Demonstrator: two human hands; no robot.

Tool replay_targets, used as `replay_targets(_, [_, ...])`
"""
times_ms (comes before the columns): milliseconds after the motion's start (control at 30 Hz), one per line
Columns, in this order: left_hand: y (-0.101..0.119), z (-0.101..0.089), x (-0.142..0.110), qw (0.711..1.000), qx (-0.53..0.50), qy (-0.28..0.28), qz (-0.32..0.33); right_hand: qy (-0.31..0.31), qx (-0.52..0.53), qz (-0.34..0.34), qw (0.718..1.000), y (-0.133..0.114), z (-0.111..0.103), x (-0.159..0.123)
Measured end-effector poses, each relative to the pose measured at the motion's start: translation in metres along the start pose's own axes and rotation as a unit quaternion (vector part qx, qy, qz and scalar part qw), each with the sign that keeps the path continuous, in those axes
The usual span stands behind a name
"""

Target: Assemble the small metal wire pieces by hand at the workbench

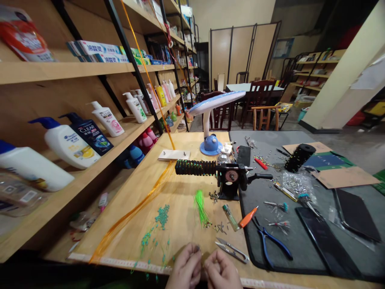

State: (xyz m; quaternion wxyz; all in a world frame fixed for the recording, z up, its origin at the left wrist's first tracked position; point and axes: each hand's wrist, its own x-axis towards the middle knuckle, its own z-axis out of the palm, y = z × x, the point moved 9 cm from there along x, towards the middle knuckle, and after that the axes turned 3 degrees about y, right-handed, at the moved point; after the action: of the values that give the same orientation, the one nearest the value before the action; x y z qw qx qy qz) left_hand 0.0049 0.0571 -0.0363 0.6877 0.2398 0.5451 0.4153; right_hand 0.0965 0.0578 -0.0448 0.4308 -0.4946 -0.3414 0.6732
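Facing each other at the near edge of the wooden table (183,200), head view: left hand (185,268), fingertips together on a small dark piece (197,248); right hand (221,271), fingers curled in, cannot tell whether they grip anything. Scissors (232,249) lie just beyond the right hand. Teal beads (162,216) lie ahead of the left; green line bundle (201,208) nearby. Blue pliers (262,230) on grey mat (261,196), right.
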Motion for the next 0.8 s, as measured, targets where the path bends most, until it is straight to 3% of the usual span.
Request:
replay_targets(267, [0.013, -0.017, 0.000, 0.989, 0.040, 0.081, 0.118, 0.012, -0.030, 0.008, 0.999, -0.002, 0.004, 0.001])
replay_targets(467, [0.039, -0.015, -0.010, 0.946, 0.166, 0.114, 0.253, -0.016, -0.030, 0.023, 0.999, -0.004, 0.008, 0.001])
replay_targets(800, [0.034, -0.016, -0.007, 0.929, 0.217, 0.120, 0.274, -0.030, -0.022, 0.028, 0.999, 0.004, 0.008, 0.003])
